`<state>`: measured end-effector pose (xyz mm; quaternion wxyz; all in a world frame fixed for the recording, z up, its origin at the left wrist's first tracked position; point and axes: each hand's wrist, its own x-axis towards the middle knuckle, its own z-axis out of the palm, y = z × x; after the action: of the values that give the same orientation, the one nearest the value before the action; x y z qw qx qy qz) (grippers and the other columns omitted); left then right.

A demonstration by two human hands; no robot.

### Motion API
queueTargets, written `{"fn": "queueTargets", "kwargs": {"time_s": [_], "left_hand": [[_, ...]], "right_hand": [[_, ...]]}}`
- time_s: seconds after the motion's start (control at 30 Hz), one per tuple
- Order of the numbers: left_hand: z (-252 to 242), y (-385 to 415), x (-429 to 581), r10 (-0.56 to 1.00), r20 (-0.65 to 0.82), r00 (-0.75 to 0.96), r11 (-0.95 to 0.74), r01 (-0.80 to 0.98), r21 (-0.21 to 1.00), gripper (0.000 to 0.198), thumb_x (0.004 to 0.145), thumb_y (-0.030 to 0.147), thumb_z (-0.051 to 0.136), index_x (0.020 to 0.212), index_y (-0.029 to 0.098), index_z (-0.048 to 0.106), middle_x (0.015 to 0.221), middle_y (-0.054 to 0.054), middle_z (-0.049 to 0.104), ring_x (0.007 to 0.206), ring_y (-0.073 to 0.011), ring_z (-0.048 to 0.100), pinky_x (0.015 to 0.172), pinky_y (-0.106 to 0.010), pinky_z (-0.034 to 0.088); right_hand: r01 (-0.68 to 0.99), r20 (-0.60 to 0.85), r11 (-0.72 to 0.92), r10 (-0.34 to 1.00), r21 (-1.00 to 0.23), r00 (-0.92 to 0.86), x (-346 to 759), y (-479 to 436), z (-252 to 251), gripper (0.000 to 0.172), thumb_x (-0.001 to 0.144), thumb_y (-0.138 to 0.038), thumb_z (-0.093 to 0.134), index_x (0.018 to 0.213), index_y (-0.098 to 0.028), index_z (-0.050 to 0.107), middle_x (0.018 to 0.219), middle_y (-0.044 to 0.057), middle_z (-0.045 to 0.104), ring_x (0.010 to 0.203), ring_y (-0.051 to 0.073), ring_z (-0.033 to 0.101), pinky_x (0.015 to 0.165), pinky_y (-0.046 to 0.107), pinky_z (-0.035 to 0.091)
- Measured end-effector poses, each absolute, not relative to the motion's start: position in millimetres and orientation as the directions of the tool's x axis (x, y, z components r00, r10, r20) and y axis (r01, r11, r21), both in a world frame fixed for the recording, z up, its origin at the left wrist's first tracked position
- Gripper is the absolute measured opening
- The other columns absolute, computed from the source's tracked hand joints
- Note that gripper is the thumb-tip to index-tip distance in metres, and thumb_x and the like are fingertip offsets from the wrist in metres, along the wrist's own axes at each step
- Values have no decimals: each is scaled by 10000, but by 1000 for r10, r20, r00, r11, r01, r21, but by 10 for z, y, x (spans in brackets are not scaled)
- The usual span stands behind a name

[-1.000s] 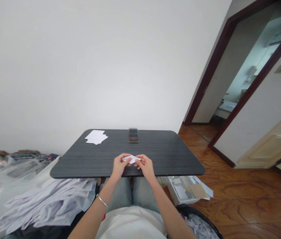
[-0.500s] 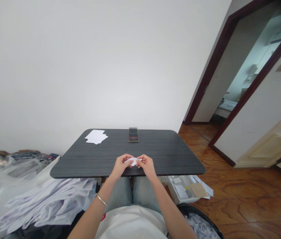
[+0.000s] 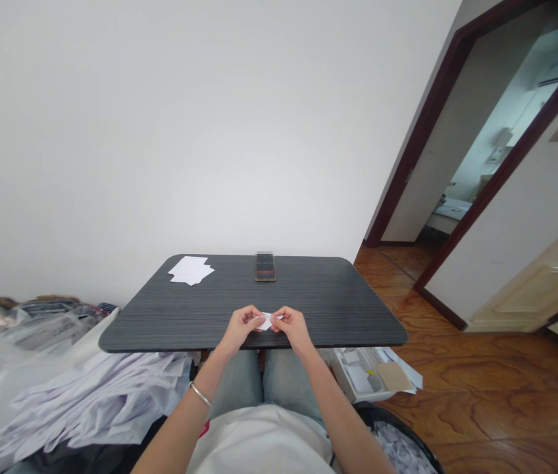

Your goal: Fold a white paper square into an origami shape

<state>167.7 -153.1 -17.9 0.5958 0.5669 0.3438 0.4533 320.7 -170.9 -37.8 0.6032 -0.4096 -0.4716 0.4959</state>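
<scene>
A small piece of folded white paper (image 3: 268, 321) is pinched between my left hand (image 3: 244, 328) and my right hand (image 3: 291, 327), and the fingers hide most of it. Both hands hover over the near edge of a dark grey wood-grain table (image 3: 328, 309). A few loose white paper sheets (image 3: 190, 270) lie at the far left of the tabletop. A phone (image 3: 265, 266) stands at the far edge, straight ahead of my hands.
A heap of white sheets (image 3: 96, 405) lies on plastic sheeting below the table's left side. At lower right are a box of paper scraps (image 3: 358, 375) and a black bin of shredded paper (image 3: 400, 444). A wooden floor and doorway lie to the right.
My hands have come closer together, and the fingers now cover more of the paper, which shows as a smaller piece between them.
</scene>
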Motion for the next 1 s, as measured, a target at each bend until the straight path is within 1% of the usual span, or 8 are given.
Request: {"fn": "queueTargets", "kwargs": {"time_s": [0.2, 0.4, 0.7, 0.83, 1.0], "left_hand": [[-165, -1534, 1646, 912, 97, 399, -45, -138, 989, 237, 641, 299, 680, 799, 122, 672, 711, -49, 664, 648, -143, 591, 579, -238, 482], [-169, -1524, 1638, 922, 80, 378, -23, -153, 988, 233, 627, 295, 692, 771, 112, 678, 703, -51, 667, 636, -144, 586, 581, -242, 482], [-158, -1520, 1622, 934, 64, 351, 3, -185, 983, 236, 597, 296, 713, 737, 111, 670, 688, -39, 668, 600, -127, 574, 578, -237, 466], [-135, -1537, 1627, 941, 70, 330, -3, -197, 980, 239, 591, 297, 718, 734, 113, 664, 651, -20, 652, 582, -117, 563, 575, -233, 464], [-77, -1594, 1664, 931, 79, 357, -15, -177, 984, 228, 618, 296, 701, 738, 108, 654, 651, -19, 645, 588, -114, 558, 561, -224, 457]], "right_hand": [[-252, 148, 153, 988, -956, 38, 3228, -1734, -361, 142, 582, -260, 716, 660, -153, 665, 492, -9, 622, 445, 112, 548, 486, 229, 451], [-290, 131, 138, 990, -947, 44, 3239, -1745, -343, 168, 572, -271, 725, 682, -150, 688, 515, 2, 637, 470, 124, 562, 496, 236, 458], [-355, 113, 132, 991, -926, 73, 3266, -1775, -320, 161, 610, -264, 706, 710, -141, 676, 540, 2, 645, 480, 108, 577, 500, 216, 459], [-373, 121, 143, 989, -917, 82, 3266, -1788, -291, 168, 630, -273, 696, 732, -145, 660, 556, -5, 642, 503, 104, 585, 514, 208, 464], [-344, 148, 142, 989, -928, 10, 3223, -1823, -214, 240, 605, -265, 716, 803, -154, 639, 622, -12, 649, 520, 96, 581, 495, 193, 457]]}}
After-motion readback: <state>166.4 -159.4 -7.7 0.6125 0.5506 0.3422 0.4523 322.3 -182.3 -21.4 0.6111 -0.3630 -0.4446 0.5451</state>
